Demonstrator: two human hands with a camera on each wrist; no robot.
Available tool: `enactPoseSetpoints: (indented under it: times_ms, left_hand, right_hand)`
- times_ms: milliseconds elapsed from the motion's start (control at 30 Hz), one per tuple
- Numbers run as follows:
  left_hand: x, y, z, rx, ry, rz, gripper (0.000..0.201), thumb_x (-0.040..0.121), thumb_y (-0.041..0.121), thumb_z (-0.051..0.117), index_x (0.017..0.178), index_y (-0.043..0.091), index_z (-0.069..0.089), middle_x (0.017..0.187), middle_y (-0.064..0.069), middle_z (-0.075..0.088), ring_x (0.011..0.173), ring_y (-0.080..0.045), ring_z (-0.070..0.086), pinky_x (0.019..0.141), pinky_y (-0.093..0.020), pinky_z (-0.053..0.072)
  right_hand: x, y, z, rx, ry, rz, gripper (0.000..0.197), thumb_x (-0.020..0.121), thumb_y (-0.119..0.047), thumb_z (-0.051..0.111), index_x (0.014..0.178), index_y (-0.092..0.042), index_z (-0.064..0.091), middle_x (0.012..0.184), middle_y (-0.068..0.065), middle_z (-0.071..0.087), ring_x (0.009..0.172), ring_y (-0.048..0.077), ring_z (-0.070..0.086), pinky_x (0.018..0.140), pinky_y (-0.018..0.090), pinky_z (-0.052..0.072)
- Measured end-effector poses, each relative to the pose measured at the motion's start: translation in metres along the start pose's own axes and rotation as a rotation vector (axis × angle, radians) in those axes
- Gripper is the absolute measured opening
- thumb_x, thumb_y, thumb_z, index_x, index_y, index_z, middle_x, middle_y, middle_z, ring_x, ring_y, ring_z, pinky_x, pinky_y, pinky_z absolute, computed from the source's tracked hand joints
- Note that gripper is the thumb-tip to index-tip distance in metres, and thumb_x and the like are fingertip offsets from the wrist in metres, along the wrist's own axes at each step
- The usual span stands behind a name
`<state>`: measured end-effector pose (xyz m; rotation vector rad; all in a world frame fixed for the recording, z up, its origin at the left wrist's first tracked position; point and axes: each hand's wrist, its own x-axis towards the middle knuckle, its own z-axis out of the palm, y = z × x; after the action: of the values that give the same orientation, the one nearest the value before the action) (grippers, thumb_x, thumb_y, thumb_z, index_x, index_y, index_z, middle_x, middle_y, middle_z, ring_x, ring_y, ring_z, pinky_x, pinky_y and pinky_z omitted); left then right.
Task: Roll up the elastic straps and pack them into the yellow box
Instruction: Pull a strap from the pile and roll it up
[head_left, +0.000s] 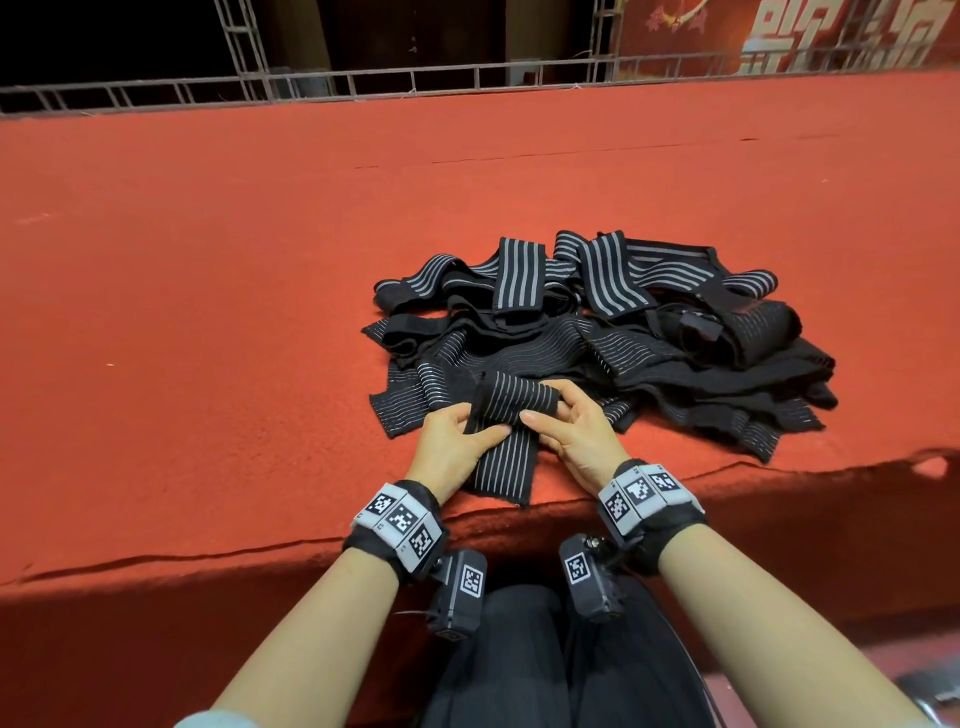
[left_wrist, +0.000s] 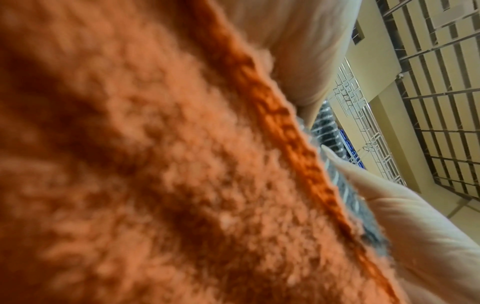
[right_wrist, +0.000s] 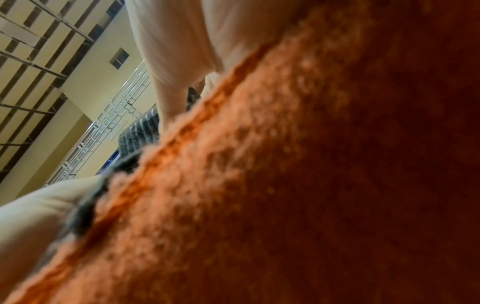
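Note:
A black elastic strap with thin white stripes (head_left: 506, 457) lies at the near edge of the red carpeted surface, its far end turned over into a roll (head_left: 514, 397). My left hand (head_left: 457, 441) pinches the left side of that roll with thumb on top. My right hand (head_left: 566, 426) grips its right side, fingers curled over the end. Behind them sits a heap of more black striped straps (head_left: 597, 322). Both wrist views are mostly filled by blurred red carpet, with a sliver of strap (left_wrist: 324, 125) (right_wrist: 140, 131) and fingers (left_wrist: 405, 214) (right_wrist: 176, 61). No yellow box is in view.
The red carpeted surface (head_left: 208, 312) stretches wide to the left and behind the heap. Its front edge (head_left: 260, 551) drops just under my wrists. A metal truss railing (head_left: 363, 83) runs along the back. My lap in black cloth (head_left: 519, 649) is below.

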<state>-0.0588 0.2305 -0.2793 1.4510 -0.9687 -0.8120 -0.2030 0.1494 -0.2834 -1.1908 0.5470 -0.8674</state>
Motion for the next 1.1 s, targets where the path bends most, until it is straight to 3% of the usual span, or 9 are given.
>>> enactPoseSetpoints:
  times_ms: [100,300,467,567,667,833,933,1033,1100]
  left_hand:
    - [0.000,0.000,-0.001,0.017,0.000,-0.001,0.014,0.082,0.008,0.073,0.094,0.002,0.068,0.091,-0.013,0.074,0.082,-0.018,0.070,0.081,-0.034,0.055]
    - [-0.001,0.004,-0.002,-0.064,-0.102,-0.014,0.034,0.087,0.031,0.067,0.104,0.002,0.067,0.101,-0.015,0.072,0.089,-0.014,0.065,0.085,-0.032,0.051]
    - [0.000,0.010,0.002,-0.005,-0.091,-0.065,0.062,0.084,0.064,0.054,0.099,0.006,0.070,0.093,-0.007,0.073,0.084,-0.009,0.063,0.081,-0.026,0.049]
    - [0.001,0.014,0.006,-0.024,-0.004,-0.075,0.036,0.094,0.039,0.054,0.091,0.007,0.068,0.086,-0.001,0.067,0.081,-0.009,0.058,0.074,-0.019,0.045]
    - [0.000,0.016,0.007,-0.050,0.039,-0.068,0.016,0.095,0.017,0.048,0.090,0.010,0.062,0.088,-0.002,0.063,0.086,-0.012,0.056,0.079,-0.025,0.043]
    - [-0.001,0.014,0.003,-0.163,0.070,-0.136,0.051,0.074,0.035,0.051,0.120,0.013,0.052,0.110,0.000,0.062,0.108,-0.016,0.057,0.100,-0.038,0.043]
    - [0.002,0.013,0.001,-0.191,0.062,-0.185,0.046,0.068,0.035,0.052,0.111,0.020,0.046,0.107,0.000,0.059,0.106,-0.017,0.056,0.098,-0.042,0.044]
    - [0.000,0.015,0.000,-0.201,0.037,-0.199,0.043,0.067,0.030,0.052,0.108,0.020,0.045,0.109,-0.005,0.057,0.105,-0.018,0.055,0.095,-0.041,0.045]
    - [0.000,0.017,0.000,-0.192,0.030,-0.198,0.046,0.069,0.026,0.051,0.114,0.019,0.046,0.111,-0.008,0.059,0.104,-0.020,0.057,0.096,-0.045,0.047]
  right_hand:
    - [0.001,0.002,0.000,-0.082,0.044,-0.023,0.033,0.083,0.009,0.064,0.101,-0.017,0.055,0.090,0.005,0.064,0.074,0.008,0.063,0.060,0.018,0.051]
    - [0.001,0.005,-0.002,-0.236,0.085,-0.103,0.039,0.077,0.011,0.069,0.093,-0.022,0.056,0.086,0.004,0.061,0.076,0.014,0.059,0.059,0.015,0.048]
    - [-0.003,0.001,-0.001,-0.323,0.030,-0.190,0.042,0.073,0.014,0.071,0.095,-0.020,0.062,0.089,0.000,0.062,0.081,0.004,0.058,0.077,0.016,0.047]
    - [-0.005,-0.004,0.003,-0.367,-0.026,-0.195,0.050,0.071,0.020,0.066,0.107,-0.014,0.066,0.102,-0.002,0.068,0.092,-0.002,0.062,0.087,0.013,0.044]
    - [-0.001,-0.001,0.002,-0.315,-0.047,-0.081,0.060,0.074,0.016,0.059,0.120,-0.022,0.062,0.108,-0.003,0.066,0.096,0.002,0.060,0.087,0.019,0.047]
    - [0.005,0.004,0.003,-0.083,0.019,0.078,0.035,0.093,-0.024,0.056,0.128,-0.019,0.057,0.112,0.006,0.066,0.091,0.017,0.062,0.077,0.030,0.052]
    - [0.007,0.007,0.003,-0.239,0.055,0.055,0.050,0.085,-0.053,0.056,0.123,-0.020,0.063,0.100,0.003,0.067,0.086,0.019,0.057,0.076,0.033,0.049]
    - [0.007,0.008,0.001,-0.277,0.069,0.034,0.044,0.093,-0.038,0.059,0.130,-0.014,0.059,0.084,-0.013,0.061,0.071,0.003,0.055,0.062,0.019,0.046]
    - [0.006,0.008,0.000,-0.255,0.045,0.031,0.037,0.097,-0.020,0.056,0.132,-0.010,0.055,0.089,-0.009,0.065,0.072,0.001,0.058,0.060,0.017,0.048]
